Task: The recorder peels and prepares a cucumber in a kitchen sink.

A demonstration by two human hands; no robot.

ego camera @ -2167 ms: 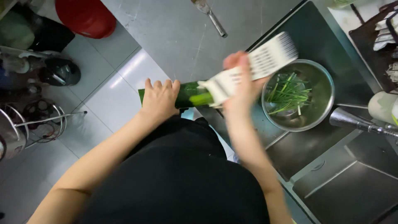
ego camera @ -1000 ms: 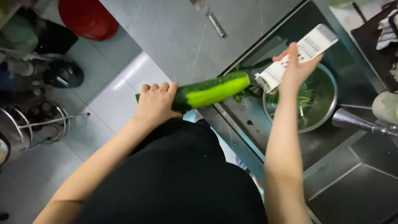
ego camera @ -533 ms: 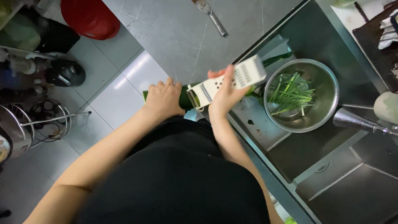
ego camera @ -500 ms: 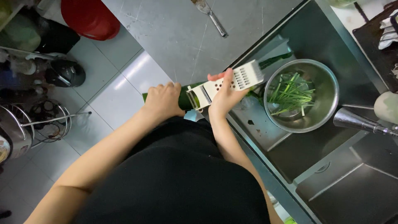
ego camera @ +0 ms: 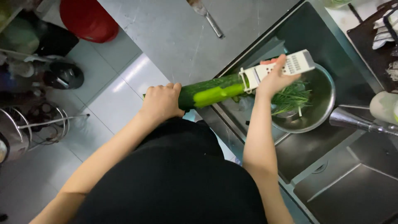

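My left hand (ego camera: 161, 103) grips the near end of a long dark green cucumber (ego camera: 209, 91), held level over the sink's edge; a pale green strip along its top is shaved bare. My right hand (ego camera: 274, 77) holds a white flat grater (ego camera: 277, 68) at the cucumber's far end, over a steel bowl (ego camera: 314, 118) that holds thin green shreds (ego camera: 290, 98).
The bowl sits in a steel sink (ego camera: 331, 166) with a faucet (ego camera: 360, 123) at the right. A grey counter (ego camera: 174, 29) carries a knife (ego camera: 207, 16). At the left are a red bin (ego camera: 88, 19), a wire rack (ego camera: 37, 124) and tiled floor (ego camera: 116, 91).
The grater has slid from near my left hand out to the cucumber's far end over the bowl, baring more of the pale shaved strip. My left hand stays put.
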